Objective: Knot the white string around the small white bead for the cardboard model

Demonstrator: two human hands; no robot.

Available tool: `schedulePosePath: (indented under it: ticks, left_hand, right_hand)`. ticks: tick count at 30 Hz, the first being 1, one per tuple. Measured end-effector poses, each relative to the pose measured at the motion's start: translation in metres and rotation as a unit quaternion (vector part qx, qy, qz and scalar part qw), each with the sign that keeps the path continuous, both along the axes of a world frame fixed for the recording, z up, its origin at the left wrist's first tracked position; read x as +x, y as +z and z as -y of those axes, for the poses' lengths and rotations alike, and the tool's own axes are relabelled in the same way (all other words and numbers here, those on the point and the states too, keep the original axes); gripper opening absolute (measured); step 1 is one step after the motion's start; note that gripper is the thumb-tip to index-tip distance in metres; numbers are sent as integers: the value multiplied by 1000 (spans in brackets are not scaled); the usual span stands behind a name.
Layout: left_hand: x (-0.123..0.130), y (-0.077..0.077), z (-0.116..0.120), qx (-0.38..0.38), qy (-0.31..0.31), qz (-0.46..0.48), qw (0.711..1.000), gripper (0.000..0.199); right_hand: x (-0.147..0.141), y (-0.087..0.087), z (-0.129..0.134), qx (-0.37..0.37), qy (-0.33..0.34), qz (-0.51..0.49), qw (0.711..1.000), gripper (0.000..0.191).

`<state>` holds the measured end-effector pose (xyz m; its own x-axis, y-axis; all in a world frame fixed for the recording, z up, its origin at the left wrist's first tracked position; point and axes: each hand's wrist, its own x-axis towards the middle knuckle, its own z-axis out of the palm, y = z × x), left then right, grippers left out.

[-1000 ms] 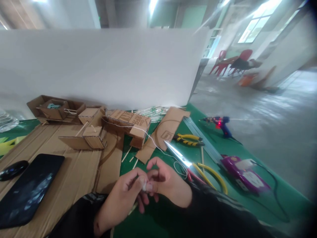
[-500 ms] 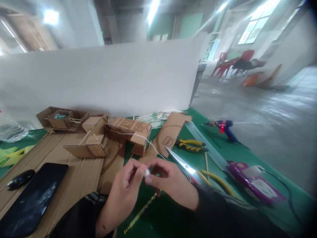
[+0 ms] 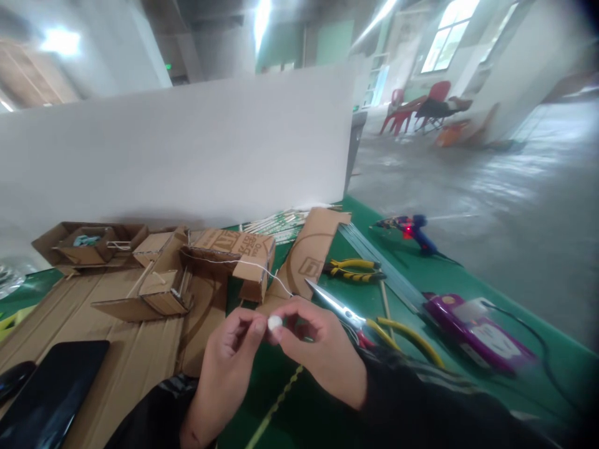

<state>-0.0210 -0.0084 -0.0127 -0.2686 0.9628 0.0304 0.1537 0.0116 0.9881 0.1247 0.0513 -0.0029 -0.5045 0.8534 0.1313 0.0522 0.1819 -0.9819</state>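
A small round white piece (image 3: 274, 322) is pinched between the fingertips of both hands at the lower middle. My left hand (image 3: 229, 362) holds it from the left, thumb and forefinger closed. From the right, my right hand (image 3: 322, 346) grips it with thumb and forefinger. A thin white string (image 3: 234, 260) runs from the cardboard structure (image 3: 255, 252) down to my right hand. Below the hands lies a twisted yellowish stick (image 3: 276, 405). Just right of my right hand are scissors (image 3: 339, 304) with yellow handles.
Yellow-black pliers (image 3: 354, 270), a glue gun (image 3: 412, 231) and a purple power strip (image 3: 477, 333) lie on the right. Thin sticks (image 3: 276, 224) lie at the back before a white panel (image 3: 187, 149). On the left are a cardboard sheet (image 3: 135, 355), a phone (image 3: 56, 393) and a black mouse (image 3: 14, 379).
The view has shifted, so the table things on the left sit farther left and lower. The white piece now shows more fully between my fingertips.
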Motion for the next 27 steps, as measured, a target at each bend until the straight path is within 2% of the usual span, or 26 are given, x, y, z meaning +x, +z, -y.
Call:
schedulePosePath:
  ticks: [4,7,9,11,16,19,23,25,27]
  left_hand:
    - [-1,-4,-1,5,-9,-23,1000,22]
    - [0,-5,-2,7,-24,-38,999,24]
    - [0,-5,-2,18,-37,-71,997,24]
    - [0,-5,-2,32,-53,-122,991,20]
    - [1,-3,0,53,-65,-257,963,16]
    - [3,-2,1,59,-57,-305,949,22]
    - [3,-1,3,88,-77,-350,930,19]
    - [-1,0,2,115,-98,-389,909,17]
    - [-9,1,0,151,-132,-448,871,17]
  right_hand:
    - [1,-3,1,-27,10,-57,998,12]
    - [0,-6,-1,-77,38,-122,989,13]
    - [-1,-8,-1,-107,45,-143,983,13]
    - [-2,-12,-1,-99,35,-140,985,11]
    - [-3,-19,-2,-12,11,-114,993,10]
    - [0,-19,-5,-15,10,-87,996,13]
    - [4,-15,-13,-20,23,-64,997,18]
    - [6,-14,-18,-28,33,-50,998,20]
    - [8,-14,-22,-45,44,-29,998,23]
